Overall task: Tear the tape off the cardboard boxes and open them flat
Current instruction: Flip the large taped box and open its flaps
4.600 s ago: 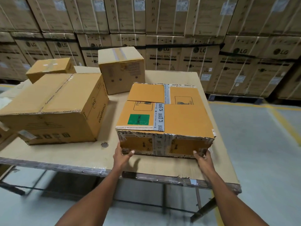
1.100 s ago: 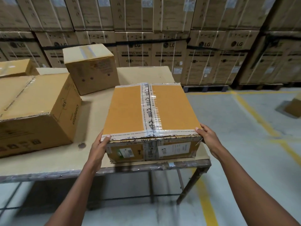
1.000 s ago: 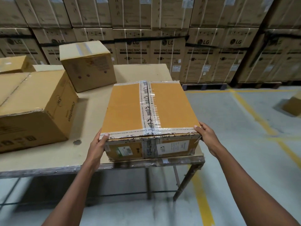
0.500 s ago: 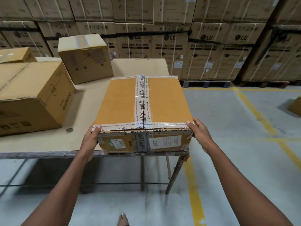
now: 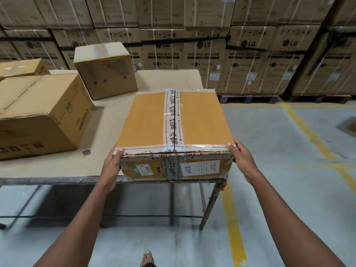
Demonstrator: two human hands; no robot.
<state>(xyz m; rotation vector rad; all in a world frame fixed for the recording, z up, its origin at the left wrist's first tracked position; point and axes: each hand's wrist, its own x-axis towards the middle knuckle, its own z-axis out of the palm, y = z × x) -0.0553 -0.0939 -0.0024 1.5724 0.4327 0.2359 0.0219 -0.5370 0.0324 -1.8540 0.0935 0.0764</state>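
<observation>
I hold the sealed cardboard box (image 5: 173, 132) at centre frame, at the near right corner of the table (image 5: 115, 116). My left hand (image 5: 111, 166) grips its near left corner, thumb on the top edge; my right hand (image 5: 241, 158) clasps the near right corner. Glossy printed white tape (image 5: 171, 120) runs up the smooth tan lid and along its near edge. Three matte brown boxes (image 5: 44, 112) sit at left.
</observation>
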